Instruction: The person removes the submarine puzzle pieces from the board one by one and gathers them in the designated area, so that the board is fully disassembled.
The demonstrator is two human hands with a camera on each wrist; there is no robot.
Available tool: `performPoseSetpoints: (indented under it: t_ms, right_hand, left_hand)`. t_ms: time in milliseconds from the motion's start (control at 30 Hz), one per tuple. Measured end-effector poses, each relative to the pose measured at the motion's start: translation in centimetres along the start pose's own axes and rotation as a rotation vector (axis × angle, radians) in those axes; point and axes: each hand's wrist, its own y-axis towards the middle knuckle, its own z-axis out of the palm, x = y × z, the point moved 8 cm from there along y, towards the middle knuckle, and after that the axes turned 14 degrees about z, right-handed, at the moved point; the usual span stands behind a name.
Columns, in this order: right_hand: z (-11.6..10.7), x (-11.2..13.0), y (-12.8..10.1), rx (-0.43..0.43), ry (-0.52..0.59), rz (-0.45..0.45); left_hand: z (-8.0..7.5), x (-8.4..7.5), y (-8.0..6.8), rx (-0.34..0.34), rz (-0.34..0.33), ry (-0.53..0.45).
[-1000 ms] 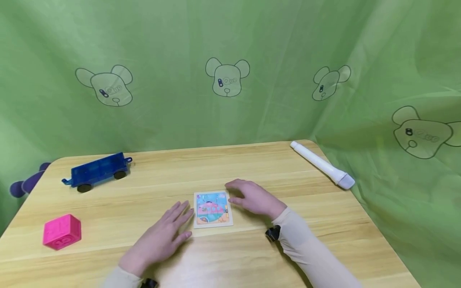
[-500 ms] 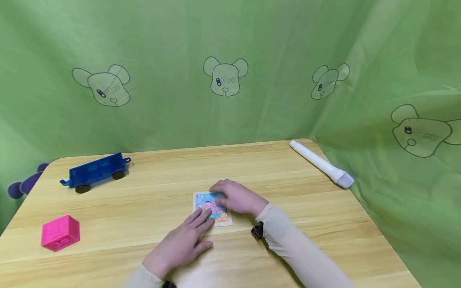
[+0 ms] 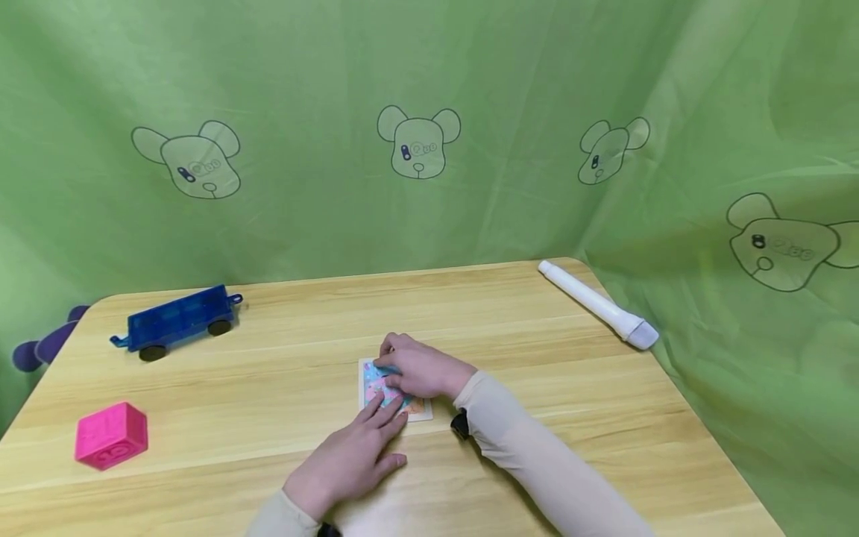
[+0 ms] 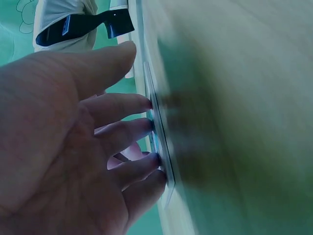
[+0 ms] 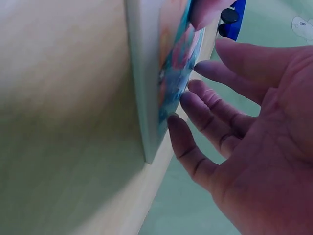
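A small square picture board [image 3: 367, 382], with a white border and a pink-and-blue sea scene, lies flat on the wooden table. From the near side, my left hand [image 3: 349, 462] rests its nearly straight fingertips on the picture. My right hand [image 3: 426, 371] reaches over the far right part, hiding much of it. In the left wrist view, the fingertips meet the face of the thin board [image 4: 164, 142]. In the right wrist view, slightly bent fingers touch or hover just at the picture board [image 5: 151, 107], with the thumb apart from them.
A blue toy wagon [image 3: 177, 321] with black wheels stands at the back left. Nearer on the left sits a pink block [image 3: 111, 435]. A white toy microphone [image 3: 597, 304] lies along the right edge. Green curtain [image 3: 302, 224] surrounds the table's far and right sides.
Both hands have moved in from beside the picture board onto it, the left going right and the right going left. The board stays in about the same place.
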Motion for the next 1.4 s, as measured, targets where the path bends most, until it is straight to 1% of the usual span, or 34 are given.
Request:
performPoseSetpoints:
  t_ms: [133,300,467,567,700,867,1100,1200,1400]
  right_hand:
    - [0.1,0.2,0.1,0.018,-0.027,0.021]
    - [0.1,0.5,0.4,0.009,-0.027,0.019]
    - [-0.2,0.6,0.9,-0.018,0.023,0.025]
    - [-0.3,0.4,1.2,-0.025,0.039,0.038]
    - [-0.1,0.3,1.6,-0.021,0.057,0.052]
    - [0.1,0.2,1.8,-0.026,0.09,0.068]
    - [0.3,0.1,2.0,-0.022,0.12,0.103]
    - [0.0,0.2,2.0,-0.031,0.152,0.101]
    - [-0.4,0.0,2.1,-0.049,0.252,0.11]
  left_hand:
    - [0.1,0.0,0.1,0.003,0.004,0.006]
    - [0.2,0.1,0.0,0.004,-0.007,-0.02]
    - [0.3,0.4,0.0,-0.006,-0.018,-0.056]
    - [0.3,0.5,0.1,-0.019,-0.018,-0.057]
    - [0.4,0.5,0.2,-0.021,-0.01,-0.035]
    - [0.4,0.4,0.2,-0.008,0.0,-0.001]
    - [0.2,0.3,0.3,0.005,-0.012,0.003]
    - [0.1,0.3,0.3,0.004,-0.01,0.001]
    - [0.3,0.4,0.3,0.011,-0.013,-0.011]
